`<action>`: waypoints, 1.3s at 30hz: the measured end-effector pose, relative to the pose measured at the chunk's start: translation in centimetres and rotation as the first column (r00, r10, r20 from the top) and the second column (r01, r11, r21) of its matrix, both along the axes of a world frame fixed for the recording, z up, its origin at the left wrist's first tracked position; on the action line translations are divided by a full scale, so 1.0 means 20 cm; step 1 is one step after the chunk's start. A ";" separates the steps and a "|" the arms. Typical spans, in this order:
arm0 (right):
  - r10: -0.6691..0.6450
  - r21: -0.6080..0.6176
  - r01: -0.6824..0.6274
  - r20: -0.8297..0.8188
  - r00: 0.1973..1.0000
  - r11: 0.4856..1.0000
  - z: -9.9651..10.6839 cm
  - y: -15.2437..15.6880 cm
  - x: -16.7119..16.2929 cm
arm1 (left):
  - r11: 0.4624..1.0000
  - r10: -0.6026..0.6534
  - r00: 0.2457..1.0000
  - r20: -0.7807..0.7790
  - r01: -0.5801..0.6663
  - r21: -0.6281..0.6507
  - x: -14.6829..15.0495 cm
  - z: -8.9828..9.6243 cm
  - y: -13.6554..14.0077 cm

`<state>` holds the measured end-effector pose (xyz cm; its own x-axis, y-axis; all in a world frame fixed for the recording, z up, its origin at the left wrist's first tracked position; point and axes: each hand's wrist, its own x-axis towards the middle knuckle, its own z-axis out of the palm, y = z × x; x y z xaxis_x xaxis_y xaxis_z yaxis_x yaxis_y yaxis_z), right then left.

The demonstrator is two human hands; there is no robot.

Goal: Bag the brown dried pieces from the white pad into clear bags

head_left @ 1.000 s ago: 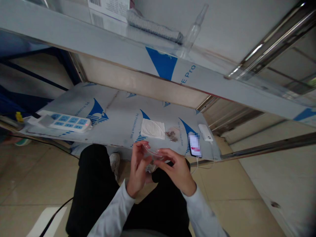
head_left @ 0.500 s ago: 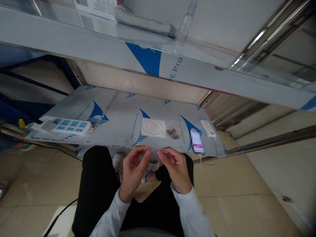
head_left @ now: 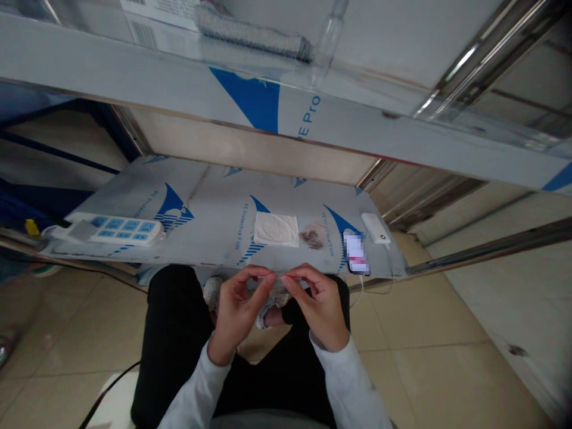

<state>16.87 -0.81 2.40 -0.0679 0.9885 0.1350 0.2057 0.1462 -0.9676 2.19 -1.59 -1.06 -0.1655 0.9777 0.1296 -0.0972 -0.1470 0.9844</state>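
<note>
My left hand (head_left: 241, 308) and my right hand (head_left: 318, 302) meet at the fingertips above my lap, just in front of the lower shelf's edge. Each pinches thumb against forefinger. Whatever lies between the fingertips is too small and thin to make out. Beyond them on the shelf (head_left: 214, 223) rests a white folded tissue (head_left: 276, 230). Just right of the tissue is a little pile of small dark pieces (head_left: 311, 238), perhaps metal, on a clear, pinkish bag or film.
A phone (head_left: 356, 252) with a white cable and a white power bank (head_left: 375, 228) lie at the shelf's right. A power strip (head_left: 127, 229) is at its left. Overhead runs an upper shelf (head_left: 170, 83) holding a box, a grey fuzzy roll (head_left: 252, 36) and a clear tube (head_left: 329, 39).
My fingertips have drawn slightly closer together. The camera view has shifted a little, so the upper shelf sits slightly further left. The things on the lower shelf look unmoved.
</note>
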 end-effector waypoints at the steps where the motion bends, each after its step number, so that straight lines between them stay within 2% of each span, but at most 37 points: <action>1: 0.010 -0.014 -0.010 -0.003 1.000 1.000 0.00 0.00 0.00 | 1.000 0.007 1.000 -0.011 -0.007 -0.007 0.00 0.00 0.00; 4: 0.020 -0.089 -0.025 -0.067 0.998 0.996 -0.03 -0.02 0.00 | 0.999 0.038 0.999 -0.014 -0.038 -0.021 0.00 -0.01 0.00; 7: -0.020 -0.123 0.005 -0.124 0.992 0.992 -0.05 -0.02 0.01 | 0.999 0.014 1.000 0.008 -0.014 -0.041 -0.01 0.00 0.00; 11: -0.019 -0.084 0.015 -0.042 0.999 0.996 -0.05 -0.02 0.01 | 0.992 -0.113 0.994 0.011 0.113 -0.062 -0.03 0.02 -0.01; 13: -0.014 -0.065 0.013 -0.006 1.000 0.998 -0.04 -0.02 0.00 | 0.989 -0.134 0.991 -0.010 0.133 -0.057 -0.04 0.02 -0.01; 17: 0.023 -0.116 -0.031 -0.070 0.997 0.993 -0.03 -0.03 0.00 | 0.996 -0.080 0.996 -0.041 0.078 -0.041 -0.04 0.02 0.00; 20: -0.004 -0.126 -0.013 -0.132 0.991 0.992 -0.04 -0.04 0.00 | 0.999 -0.039 0.996 -0.078 0.037 -0.029 -0.03 0.02 -0.01; 23: -0.051 -0.085 0.042 -0.108 0.993 0.996 -0.05 -0.05 0.00 | 0.998 -0.040 0.995 -0.089 0.036 -0.046 -0.02 0.02 -0.02; 28: -0.075 -0.074 0.070 -0.061 0.995 0.995 -0.05 -0.05 0.02 | 0.988 -0.139 0.990 -0.003 0.138 -0.076 -0.06 0.01 -0.02; 31: -0.084 -0.087 0.077 -0.073 0.994 0.993 -0.05 -0.05 0.04 | 0.992 -0.085 0.996 0.016 0.087 -0.095 -0.08 0.00 -0.01; 36: 0.005 -0.121 -0.015 -0.080 0.997 0.993 -0.06 -0.06 0.03 | 0.996 -0.023 1.000 -0.008 0.022 -0.083 -0.06 -0.03 -0.01; 39: -0.023 -0.111 0.013 -0.092 0.995 0.994 -0.08 -0.06 0.00 | 0.998 -0.022 0.998 -0.055 0.019 -0.059 -0.04 -0.02 -0.02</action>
